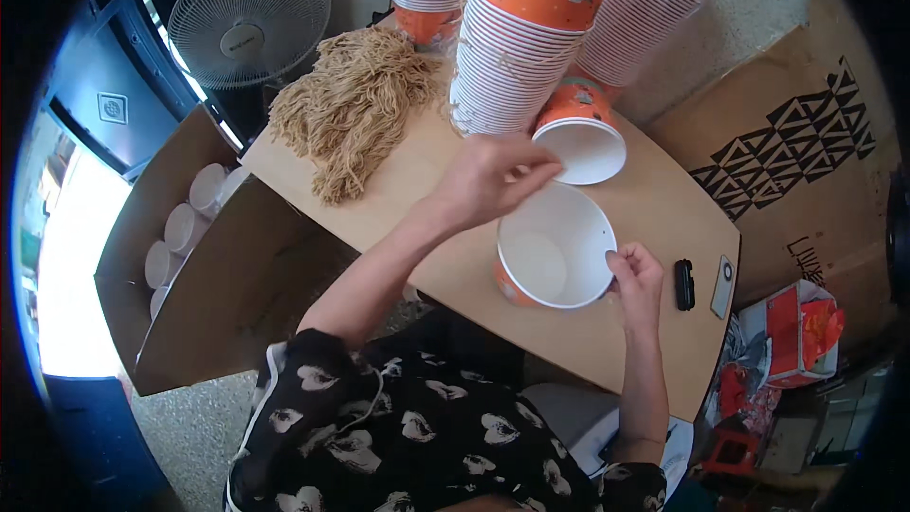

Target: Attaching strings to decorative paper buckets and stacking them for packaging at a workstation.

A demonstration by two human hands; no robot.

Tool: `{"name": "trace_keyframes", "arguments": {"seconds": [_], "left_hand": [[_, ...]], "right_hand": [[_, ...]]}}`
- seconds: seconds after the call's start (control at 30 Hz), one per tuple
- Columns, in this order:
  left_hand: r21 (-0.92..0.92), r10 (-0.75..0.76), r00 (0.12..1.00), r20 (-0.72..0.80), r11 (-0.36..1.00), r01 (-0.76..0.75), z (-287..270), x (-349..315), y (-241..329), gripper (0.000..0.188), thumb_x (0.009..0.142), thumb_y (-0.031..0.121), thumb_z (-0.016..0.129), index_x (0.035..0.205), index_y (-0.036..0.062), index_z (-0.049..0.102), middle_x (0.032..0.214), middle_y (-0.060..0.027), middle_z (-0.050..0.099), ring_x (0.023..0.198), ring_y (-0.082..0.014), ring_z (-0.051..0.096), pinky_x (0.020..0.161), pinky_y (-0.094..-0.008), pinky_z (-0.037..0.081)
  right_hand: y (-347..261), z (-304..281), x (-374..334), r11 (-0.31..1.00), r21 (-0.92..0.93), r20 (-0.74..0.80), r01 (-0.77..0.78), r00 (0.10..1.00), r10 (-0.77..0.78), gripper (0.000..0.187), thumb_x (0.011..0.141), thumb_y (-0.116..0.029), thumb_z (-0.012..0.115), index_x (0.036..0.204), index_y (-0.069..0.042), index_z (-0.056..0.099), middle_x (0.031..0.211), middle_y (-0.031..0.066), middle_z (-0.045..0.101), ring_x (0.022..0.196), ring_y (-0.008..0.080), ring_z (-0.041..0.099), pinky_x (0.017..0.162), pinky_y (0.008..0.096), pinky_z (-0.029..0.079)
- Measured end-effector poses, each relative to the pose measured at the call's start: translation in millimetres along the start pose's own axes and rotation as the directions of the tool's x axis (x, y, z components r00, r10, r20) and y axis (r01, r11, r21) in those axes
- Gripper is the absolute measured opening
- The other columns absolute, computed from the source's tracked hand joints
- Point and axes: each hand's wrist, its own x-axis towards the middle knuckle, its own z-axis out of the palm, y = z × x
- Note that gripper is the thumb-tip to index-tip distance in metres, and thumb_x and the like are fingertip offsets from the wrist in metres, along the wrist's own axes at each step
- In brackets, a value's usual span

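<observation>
In front of me stands a paper bucket (542,261), white inside and orange outside, its mouth tilted toward me. My right hand (639,283) grips its right rim between thumb and fingers, close to a small dark hole in the wall. Over the far left rim is my left hand (488,180), its fingertips closed in a pinch; what they hold, if anything, is too small to make out. Just beyond lies another orange paper bucket (590,154) on its side, mouth facing me. A heap of beige twisted cords (365,100) spreads on the table left of my left hand.
Tall stacks of paper buckets (512,66) rise at the table's (445,261) far side. A fan (248,24) stands back left. An open carton (218,294) at left holds clear round tubs (185,228). A black object (684,284) and a phone-like slab (723,286) lie at right.
</observation>
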Motion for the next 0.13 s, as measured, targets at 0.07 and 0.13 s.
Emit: {"name": "trace_keyframes", "arguments": {"seconds": [0.07,0.13], "left_hand": [[0.025,-0.165,0.983,-0.083,0.986,0.167,-22.4,-21.7,-16.4,0.014,0.088,0.009,0.07,0.098,0.0006,0.073,0.087,-0.0106,0.073,0.073,-0.0154,0.069,0.068,-0.0294,0.058],[0.053,-0.241,0.964,-0.115,0.967,0.248,-33.8,-32.6,-34.2,0.015,0.089,0.011,0.069,0.099,0.0008,0.074,0.087,-0.0108,0.074,0.074,-0.0151,0.07,0.068,-0.0297,0.058]], "right_hand": [[3.0,3.7,-5.6,0.992,0.001,0.089,-0.129,0.988,0.128,0.014,0.091,-0.011,0.062,0.083,-0.001,0.055,0.07,0.0058,0.061,0.053,0.0139,0.062,0.044,0.0298,0.054],[-5.3,10.9,-12.5,0.984,-0.068,0.098,-0.166,0.98,0.172,0.019,0.093,-0.017,0.064,0.085,-0.001,0.056,0.072,0.0092,0.063,0.051,0.0144,0.061,0.045,0.027,0.053]]}}
